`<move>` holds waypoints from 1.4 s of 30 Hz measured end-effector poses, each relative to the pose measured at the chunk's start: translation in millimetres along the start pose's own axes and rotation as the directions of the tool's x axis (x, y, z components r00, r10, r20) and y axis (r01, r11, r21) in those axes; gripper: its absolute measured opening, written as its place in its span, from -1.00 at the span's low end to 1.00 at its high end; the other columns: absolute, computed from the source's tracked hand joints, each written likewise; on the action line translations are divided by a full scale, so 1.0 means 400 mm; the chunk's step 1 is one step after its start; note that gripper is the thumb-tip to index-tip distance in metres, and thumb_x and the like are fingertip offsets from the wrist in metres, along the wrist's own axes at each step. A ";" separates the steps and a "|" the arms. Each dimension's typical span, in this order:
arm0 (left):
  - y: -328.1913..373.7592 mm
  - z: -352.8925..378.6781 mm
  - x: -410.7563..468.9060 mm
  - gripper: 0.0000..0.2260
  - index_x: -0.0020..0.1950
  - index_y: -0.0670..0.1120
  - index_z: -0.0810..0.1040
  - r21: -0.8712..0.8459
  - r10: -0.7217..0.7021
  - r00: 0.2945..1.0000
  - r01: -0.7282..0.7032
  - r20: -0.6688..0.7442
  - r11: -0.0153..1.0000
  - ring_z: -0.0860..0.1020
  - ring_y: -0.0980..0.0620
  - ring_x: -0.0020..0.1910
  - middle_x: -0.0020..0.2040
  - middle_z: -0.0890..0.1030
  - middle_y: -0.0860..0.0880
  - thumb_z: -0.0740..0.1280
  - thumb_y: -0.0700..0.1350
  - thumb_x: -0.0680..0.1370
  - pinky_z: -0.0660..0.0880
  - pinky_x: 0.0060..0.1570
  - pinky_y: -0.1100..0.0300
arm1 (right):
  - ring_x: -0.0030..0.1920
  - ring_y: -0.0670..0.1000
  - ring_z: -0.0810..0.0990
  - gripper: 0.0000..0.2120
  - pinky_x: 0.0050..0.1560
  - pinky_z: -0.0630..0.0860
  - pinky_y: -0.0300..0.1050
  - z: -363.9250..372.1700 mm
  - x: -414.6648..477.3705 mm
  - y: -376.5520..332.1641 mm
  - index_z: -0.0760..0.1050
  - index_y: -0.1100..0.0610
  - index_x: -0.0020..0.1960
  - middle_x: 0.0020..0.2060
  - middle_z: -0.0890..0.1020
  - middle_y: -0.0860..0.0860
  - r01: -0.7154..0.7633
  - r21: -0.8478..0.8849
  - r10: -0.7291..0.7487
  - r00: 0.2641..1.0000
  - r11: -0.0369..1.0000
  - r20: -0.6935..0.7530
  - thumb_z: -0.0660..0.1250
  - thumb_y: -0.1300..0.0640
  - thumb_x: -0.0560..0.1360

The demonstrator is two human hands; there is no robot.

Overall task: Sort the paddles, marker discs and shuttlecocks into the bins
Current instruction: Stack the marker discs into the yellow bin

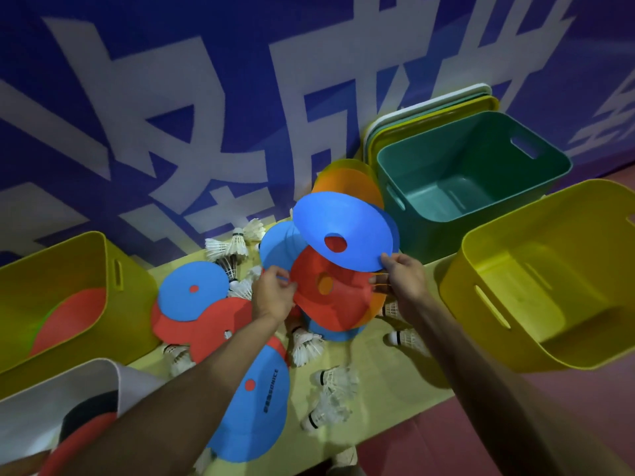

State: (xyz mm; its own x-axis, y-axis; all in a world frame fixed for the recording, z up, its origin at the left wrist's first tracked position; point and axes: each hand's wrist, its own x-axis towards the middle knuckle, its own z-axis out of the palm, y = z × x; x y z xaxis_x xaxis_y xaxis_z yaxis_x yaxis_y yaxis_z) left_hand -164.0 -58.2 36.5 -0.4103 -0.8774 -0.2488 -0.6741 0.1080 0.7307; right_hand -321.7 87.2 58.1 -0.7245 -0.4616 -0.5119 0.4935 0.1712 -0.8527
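Observation:
My left hand pinches the left rim of a red marker disc held above the yellow mat. My right hand pinches the near rim of a blue marker disc tilted up over the red one; its fingers also touch the red disc's right edge. Orange discs stand behind them. More blue discs and red ones lie to the left. White shuttlecocks are scattered over the mat.
A yellow bin at left holds a red disc. A white bin at bottom left holds paddles. An empty teal bin and a yellow bin stand at right, with lids leaning behind. A blue banner wall is at the back.

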 end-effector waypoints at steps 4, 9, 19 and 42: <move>0.006 -0.100 -0.008 -0.89 -0.01 -0.12 0.47 -0.127 0.022 1.000 -0.024 -0.017 0.992 0.56 0.07 -0.50 -0.21 0.56 -0.08 0.34 -0.27 0.52 0.55 -0.48 0.23 | -0.54 0.00 0.55 -0.86 -0.49 0.53 -0.15 0.060 -0.020 -0.015 0.42 0.27 0.06 -0.33 0.57 0.20 0.026 0.009 -0.026 0.998 1.000 0.049 0.18 0.18 0.61; -0.029 -0.262 -0.006 -0.81 -0.03 -0.01 0.50 -0.307 0.019 0.997 -0.043 -0.081 0.951 0.63 -0.02 -0.41 -0.16 0.60 -0.03 0.30 -0.30 0.50 0.63 -0.21 -0.08 | -0.60 -0.05 0.50 -0.88 -0.55 0.49 -0.21 0.193 -0.055 -0.038 0.41 0.27 0.04 -0.30 0.55 0.14 0.069 0.031 -0.072 0.994 0.997 0.085 0.16 0.21 0.62; -0.166 -0.648 -0.022 -0.86 0.11 -0.13 0.46 -0.531 -0.086 0.949 -0.093 -0.302 0.842 0.57 0.07 -0.36 -0.14 0.57 -0.08 0.21 -0.29 0.59 0.52 -0.51 0.28 | -0.65 -0.10 0.47 -0.82 -0.62 0.40 -0.29 0.572 -0.186 -0.054 0.41 0.29 0.12 -0.29 0.55 0.13 0.120 -0.033 -0.105 0.950 0.992 0.295 0.09 0.23 0.63; -0.637 -1.013 0.100 -0.63 0.41 -0.23 0.33 -0.492 -0.342 0.909 0.191 -0.238 0.849 0.58 -0.21 0.07 0.25 0.48 -0.21 0.22 -0.26 0.61 0.59 -0.04 -0.07 | -0.44 0.01 0.52 -0.78 -0.46 0.48 -0.19 1.001 -0.392 0.059 0.49 0.24 0.10 -0.22 0.62 0.15 0.248 -0.245 -0.141 0.912 0.937 0.385 0.14 0.15 0.63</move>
State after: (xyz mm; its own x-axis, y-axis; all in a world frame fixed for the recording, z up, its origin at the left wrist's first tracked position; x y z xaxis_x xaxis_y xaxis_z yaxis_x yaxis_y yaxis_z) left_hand 240.2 -310.3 98.1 0.0040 -0.9459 -0.3245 -0.3485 -0.3055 0.8861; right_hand -3.8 -185.0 159.7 -0.5450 -0.7803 -0.3066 0.1645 0.2591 -0.9517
